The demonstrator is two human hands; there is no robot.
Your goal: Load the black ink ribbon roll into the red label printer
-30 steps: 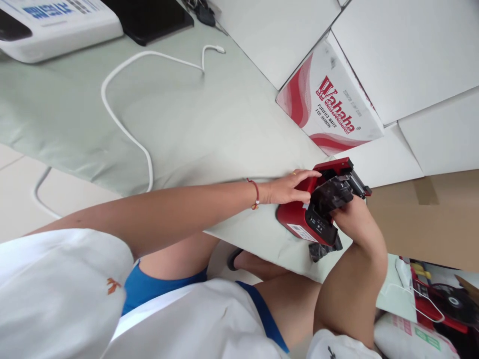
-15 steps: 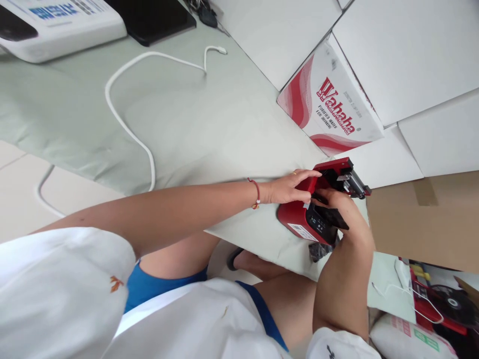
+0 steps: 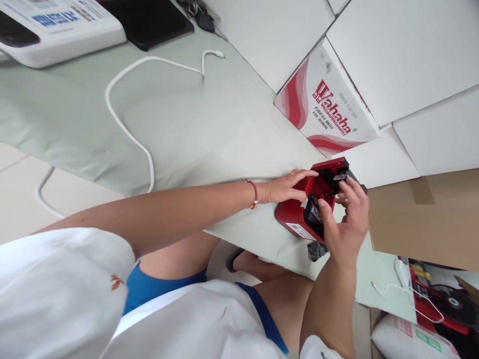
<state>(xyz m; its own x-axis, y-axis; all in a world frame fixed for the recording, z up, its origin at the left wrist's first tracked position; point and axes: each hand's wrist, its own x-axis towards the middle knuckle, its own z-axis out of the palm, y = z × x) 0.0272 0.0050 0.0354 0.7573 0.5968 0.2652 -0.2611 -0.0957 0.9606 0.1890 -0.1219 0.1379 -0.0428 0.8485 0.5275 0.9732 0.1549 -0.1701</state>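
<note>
A small red machine with a black interior and a raised lid, which looks like a label printer (image 3: 297,219), stands on the pale green cloth with a white sticker on its side. My left hand (image 3: 282,188) lies against it, index finger along the raised lid and thumb on the body, steadying it. My right hand (image 3: 346,214) is at the other side with its fingers apart. Its fingertips reach the lid (image 3: 329,163) and its thumb is near the body's black inner part. A crumpled dark plastic piece (image 3: 317,251) rests beside the machine.
A white cable (image 3: 129,132) curves over the cloth-covered table (image 3: 224,124). A white device (image 3: 75,35), a dark flat panel (image 3: 157,25) and keys (image 3: 204,19) lie at the upper left. Behind stand a Wahaha carton (image 3: 329,104), white boxes and a brown carton (image 3: 441,224).
My right hand has come up out of the machine's body to the lid, its fingers spreading. The dark flap that stuck out by it no longer shows there. My left hand stays in place.
</note>
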